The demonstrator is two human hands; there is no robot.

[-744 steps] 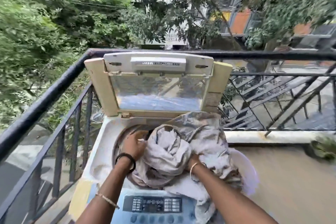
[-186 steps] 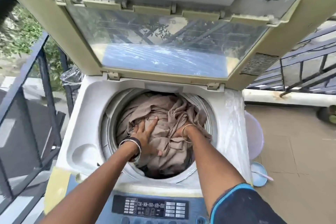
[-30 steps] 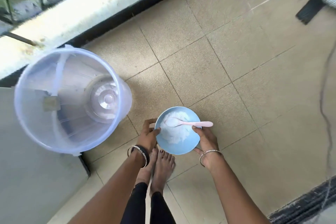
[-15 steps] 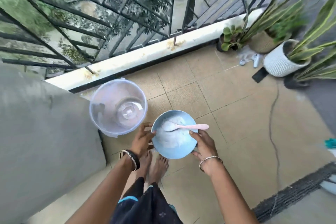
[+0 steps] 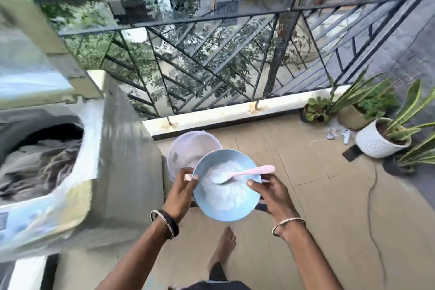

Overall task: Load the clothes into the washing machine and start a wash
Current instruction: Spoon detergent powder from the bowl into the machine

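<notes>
I hold a light blue bowl (image 5: 235,212) of white powder in front of me, above the floor. My left hand (image 5: 182,192) grips its left rim and my right hand (image 5: 273,193) grips its right rim. A pink spoon (image 5: 254,170) lies in the powder with its handle pointing right. The top-loading washing machine (image 5: 122,160) stands at the left, blurred, with its lid (image 5: 42,54) raised. Beige clothes (image 5: 40,160) fill its drum.
A clear plastic bucket (image 5: 188,146) stands on the tiled floor just behind the bowl, beside the machine. A black metal railing (image 5: 211,19) closes the balcony ahead. Potted plants (image 5: 381,139) crowd the right corner, and a thin cable (image 5: 374,195) trails across the floor.
The bowl has come up from near the floor to about waist height, still in both hands. The view has lifted and turned left, bringing the machine's open drum into sight.
</notes>
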